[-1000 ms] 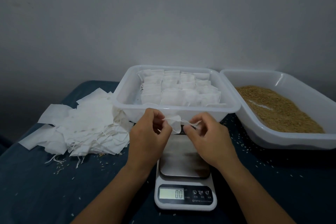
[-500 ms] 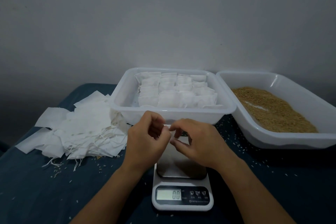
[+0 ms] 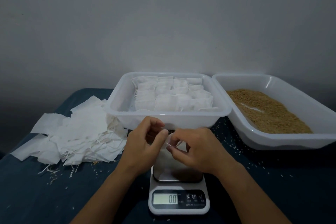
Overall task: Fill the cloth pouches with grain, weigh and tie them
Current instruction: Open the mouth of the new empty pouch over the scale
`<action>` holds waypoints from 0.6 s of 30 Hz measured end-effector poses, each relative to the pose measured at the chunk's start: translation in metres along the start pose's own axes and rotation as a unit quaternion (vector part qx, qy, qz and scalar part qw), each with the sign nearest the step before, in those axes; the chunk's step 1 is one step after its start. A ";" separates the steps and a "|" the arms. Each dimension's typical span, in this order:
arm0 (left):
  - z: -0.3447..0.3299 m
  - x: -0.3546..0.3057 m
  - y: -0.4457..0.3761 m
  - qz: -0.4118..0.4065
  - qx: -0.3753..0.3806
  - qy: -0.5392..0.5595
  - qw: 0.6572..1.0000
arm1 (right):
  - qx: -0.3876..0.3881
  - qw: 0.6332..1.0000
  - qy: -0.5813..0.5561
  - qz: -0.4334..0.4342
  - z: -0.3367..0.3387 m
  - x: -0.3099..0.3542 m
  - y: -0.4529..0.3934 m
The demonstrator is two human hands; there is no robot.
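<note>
Above the digital scale (image 3: 179, 200), which reads 0.0, both hands work on one small white cloth pouch (image 3: 168, 149). My left hand (image 3: 143, 142) pinches the pouch's top with curled fingers. My right hand (image 3: 196, 149) pinches its thin drawstring, and a short white thread shows between the fingertips. Most of the pouch is hidden behind my hands. The middle white tray (image 3: 181, 121) holds several filled, tied pouches in rows. A second white tray (image 3: 283, 138) at the right holds brown grain (image 3: 269, 112).
A loose heap of flat empty pouches (image 3: 76, 132) with trailing strings lies at the left on the dark blue cloth (image 3: 36, 196). Spilled grains are scattered around the scale and both trays. A plain grey wall stands behind.
My hands have come close together over the scale. The drawstring that my right hand had pulled out to the right is now short between the fingertips. The scale reading is unchanged.
</note>
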State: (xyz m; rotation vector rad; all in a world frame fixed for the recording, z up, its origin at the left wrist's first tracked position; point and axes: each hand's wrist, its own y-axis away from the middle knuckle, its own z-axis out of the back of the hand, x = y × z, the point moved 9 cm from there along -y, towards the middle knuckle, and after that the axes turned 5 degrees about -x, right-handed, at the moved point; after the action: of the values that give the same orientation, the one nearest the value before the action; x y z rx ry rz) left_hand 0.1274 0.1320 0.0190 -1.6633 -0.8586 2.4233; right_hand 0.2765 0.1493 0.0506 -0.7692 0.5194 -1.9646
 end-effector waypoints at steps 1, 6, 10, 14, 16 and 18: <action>-0.006 0.003 0.000 0.020 0.055 0.030 0.998 | -0.002 0.999 -0.029 -0.022 0.000 -0.004 0.000; -0.022 0.003 0.007 0.072 0.256 0.082 0.960 | 0.023 0.973 -0.195 -0.124 -0.001 -0.015 0.002; -0.024 0.000 0.003 0.128 0.306 0.104 0.938 | 0.037 0.956 -0.249 -0.153 0.003 -0.014 0.001; -0.026 -0.012 -0.006 0.127 0.330 0.113 0.928 | 0.040 0.968 -0.209 -0.136 0.014 -0.009 -0.005; -0.029 -0.017 -0.009 0.119 0.351 0.102 0.923 | 0.058 0.969 -0.204 -0.124 0.017 -0.005 -0.010; -0.034 -0.021 -0.010 0.114 0.371 0.090 0.917 | 0.079 0.975 -0.180 -0.101 0.019 0.002 -0.014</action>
State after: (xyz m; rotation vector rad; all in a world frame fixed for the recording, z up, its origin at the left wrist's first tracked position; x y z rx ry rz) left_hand 0.1635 0.1461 0.0330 -1.6618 0.2899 2.2274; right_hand 0.2805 0.1535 0.0735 -1.0814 0.0681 -1.9599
